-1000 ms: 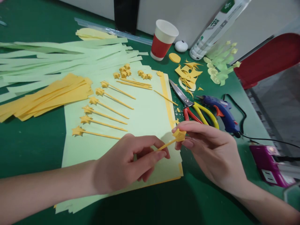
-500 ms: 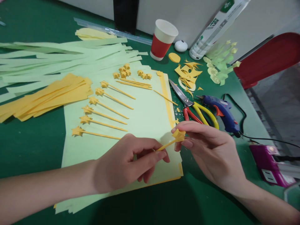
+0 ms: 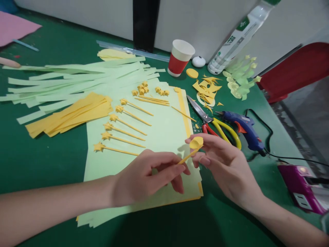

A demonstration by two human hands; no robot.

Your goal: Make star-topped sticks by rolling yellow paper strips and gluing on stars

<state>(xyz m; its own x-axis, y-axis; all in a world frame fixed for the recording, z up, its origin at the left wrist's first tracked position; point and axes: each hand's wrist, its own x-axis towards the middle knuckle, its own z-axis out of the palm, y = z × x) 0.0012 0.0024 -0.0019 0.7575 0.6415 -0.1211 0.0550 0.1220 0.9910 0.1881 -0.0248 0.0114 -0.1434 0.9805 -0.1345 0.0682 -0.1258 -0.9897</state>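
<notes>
Far L, a pink sheet (image 3: pixel 16 29) lies w/ a thin blue stick (image 3: pixel 25 45) just beside its nr edge; what looks like a fingertip (image 3: pixel 10 62) pokes in below. Pale green strips (image 3: pixel 87 78) fan out next, L ends spread & uneven; yellow strips (image 3: pixel 70 115) are stacked on the nr side, R end at the corner of the green paper stack (image 3: pixel 167 127). Green tabletop (image 3: pixel 51 161) shows L of that stack & along its nr edge, so there's room both places. On the stack, 6 star-tipped sticks (image 3: pixel 128 131) lie in a slanted row, heads L, w/ gaps btwn. L hand (image 3: pixel 147 175) is over the stack, thumb & fingers pinching the stem of a yellow star stick (image 3: pixel 196 142), which sits above the stack's R edge, head up & R. R hand (image 3: pixel 226 168), mostly past that edge, is half curled abt the head; can't tell if it's gripping. Scissors (image 3: pixel 205 118) lie just beyond the edge, handles nr R hand; glue gun (image 3: pixel 244 128) is R of them, then a purple power block (image 3: pixel 295 181). Containers: red/white paper cup (image 3: pixel 180 56) stands upright nr the wall (image 3: pixel 195 20), can't see what's in it; R of that, a long white/green pack (image 3: pixel 232 43) leans, contents unclear.
</notes>
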